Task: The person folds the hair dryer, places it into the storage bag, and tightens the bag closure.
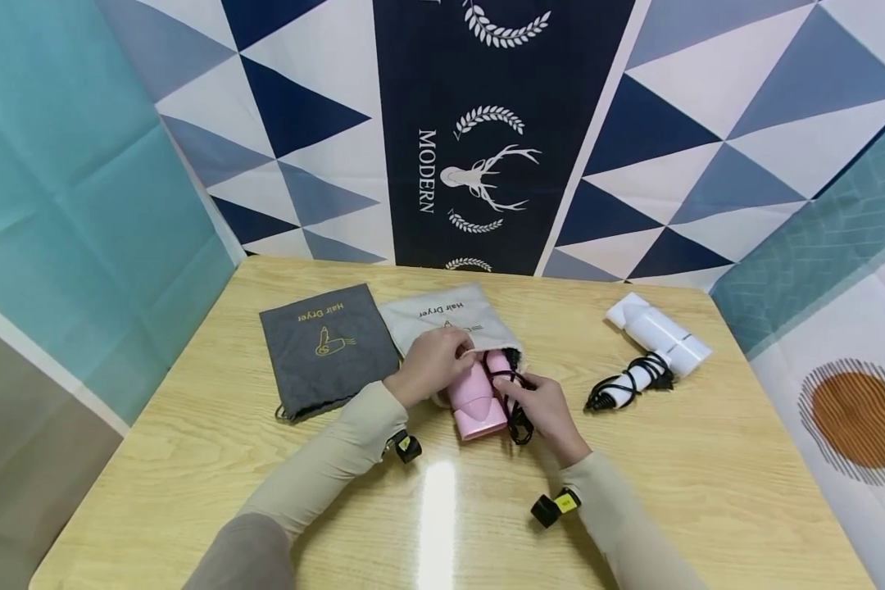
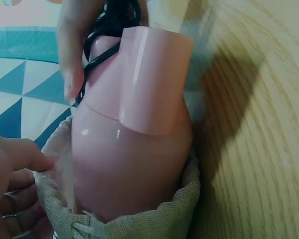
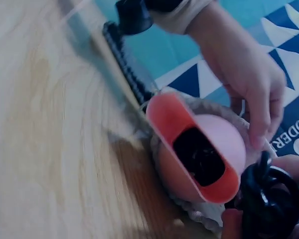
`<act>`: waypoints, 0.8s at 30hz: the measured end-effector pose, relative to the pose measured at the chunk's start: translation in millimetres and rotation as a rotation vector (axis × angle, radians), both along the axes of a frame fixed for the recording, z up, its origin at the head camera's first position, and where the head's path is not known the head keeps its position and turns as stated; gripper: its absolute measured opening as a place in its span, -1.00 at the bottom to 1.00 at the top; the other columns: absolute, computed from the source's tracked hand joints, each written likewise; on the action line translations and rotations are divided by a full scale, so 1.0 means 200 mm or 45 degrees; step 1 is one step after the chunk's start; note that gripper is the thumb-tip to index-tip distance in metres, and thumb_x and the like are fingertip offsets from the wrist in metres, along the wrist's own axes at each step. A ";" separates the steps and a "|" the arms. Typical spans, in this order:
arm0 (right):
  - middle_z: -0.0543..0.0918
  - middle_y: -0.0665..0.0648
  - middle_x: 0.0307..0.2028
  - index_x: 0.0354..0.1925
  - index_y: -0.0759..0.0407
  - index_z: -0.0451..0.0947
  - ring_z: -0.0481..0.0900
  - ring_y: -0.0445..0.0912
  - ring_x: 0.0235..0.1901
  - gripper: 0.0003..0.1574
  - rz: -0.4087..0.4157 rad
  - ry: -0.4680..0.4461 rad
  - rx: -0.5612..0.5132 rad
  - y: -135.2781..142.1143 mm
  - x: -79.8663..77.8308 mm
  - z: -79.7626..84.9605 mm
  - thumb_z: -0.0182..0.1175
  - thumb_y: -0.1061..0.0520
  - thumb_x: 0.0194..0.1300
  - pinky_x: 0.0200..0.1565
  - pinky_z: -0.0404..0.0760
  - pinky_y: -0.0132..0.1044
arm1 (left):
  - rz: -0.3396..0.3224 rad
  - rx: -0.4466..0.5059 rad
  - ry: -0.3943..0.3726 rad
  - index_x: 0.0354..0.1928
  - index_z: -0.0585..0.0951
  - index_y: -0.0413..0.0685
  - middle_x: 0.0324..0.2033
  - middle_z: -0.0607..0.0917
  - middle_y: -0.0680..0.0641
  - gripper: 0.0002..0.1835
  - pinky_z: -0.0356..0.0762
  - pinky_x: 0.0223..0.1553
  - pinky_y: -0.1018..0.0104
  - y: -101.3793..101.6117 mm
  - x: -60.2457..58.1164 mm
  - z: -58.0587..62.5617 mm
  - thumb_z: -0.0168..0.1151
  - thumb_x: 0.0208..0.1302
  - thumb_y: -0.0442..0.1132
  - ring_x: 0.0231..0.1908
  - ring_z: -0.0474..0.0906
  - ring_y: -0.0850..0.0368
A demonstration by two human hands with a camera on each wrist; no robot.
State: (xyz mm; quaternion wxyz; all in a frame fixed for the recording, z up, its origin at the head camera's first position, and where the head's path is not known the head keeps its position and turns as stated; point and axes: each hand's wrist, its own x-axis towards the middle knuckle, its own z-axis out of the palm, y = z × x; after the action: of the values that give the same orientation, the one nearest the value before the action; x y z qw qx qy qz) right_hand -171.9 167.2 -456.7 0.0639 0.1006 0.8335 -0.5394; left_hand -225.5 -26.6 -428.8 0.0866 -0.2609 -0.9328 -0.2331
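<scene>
A pink hair dryer (image 1: 474,400) lies partly inside a light grey drawstring bag (image 1: 479,324) marked "Hair Dryer"; its flat nozzle (image 2: 152,79) points out of the mouth. My left hand (image 1: 433,360) pinches the bag's rim (image 2: 55,194) beside the dryer body. On the other side, my right hand (image 1: 542,408) grips the black cord (image 1: 515,422) bundled at the dryer's folded handle. In the right wrist view the cord bundle (image 3: 271,204) sits between thumb and fingers. The rest of the dryer is hidden in the bag.
A dark grey "Hair Dryer" bag (image 1: 332,352) lies flat at the left. On the right lies a white hair dryer (image 1: 660,332) with its black cord (image 1: 627,381) wound round the handle. Patterned cloth (image 1: 310,123) stands behind the wooden table (image 1: 708,492).
</scene>
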 end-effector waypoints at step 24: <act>0.48 -0.07 -0.66 -0.23 0.32 0.49 0.41 -0.25 -0.67 -0.69 -0.202 0.021 -0.353 -0.12 0.04 -0.03 0.25 0.07 0.29 -0.56 0.40 -0.44 | -0.008 0.215 -0.091 -0.26 0.70 -0.07 -0.38 0.68 0.01 -0.88 0.50 -0.27 0.39 0.05 0.04 0.02 0.30 0.26 -0.19 -0.39 0.56 0.20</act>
State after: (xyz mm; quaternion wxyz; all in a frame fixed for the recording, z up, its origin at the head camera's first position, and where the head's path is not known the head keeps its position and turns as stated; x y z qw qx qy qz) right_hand -163.2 143.1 -462.9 0.0276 0.1518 0.7410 -0.6536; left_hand -216.9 -17.4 -425.3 0.0740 -0.2472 -0.9115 -0.3203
